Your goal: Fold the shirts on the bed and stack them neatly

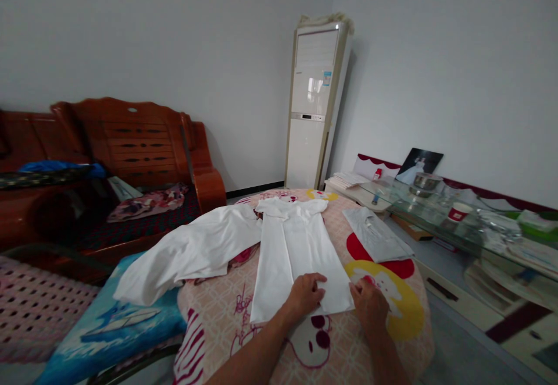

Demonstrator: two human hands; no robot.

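A white short-sleeved shirt [292,245] lies spread lengthwise on the round table, its sleeves at the far end and its hem toward me. My left hand [307,293] rests on the lower part of the shirt, fingers bent and thumb apart from them, with fabric showing in the gap. At the shirt's lower right corner, my right hand [369,302] is closed, its fingertips pinching the edge. Left of the shirt another white garment [196,251] lies loosely heaped, hanging off the table. A folded grey garment [377,236] lies to the right.
A patterned cloth [218,321] covers the table. On the left are a blue cushion [126,327], a pink woven chair [39,309] and a wooden sofa [135,141]. An air conditioner [309,100] stands behind. A glass-topped cabinet [436,213] with a paper cup [458,212] is at right.
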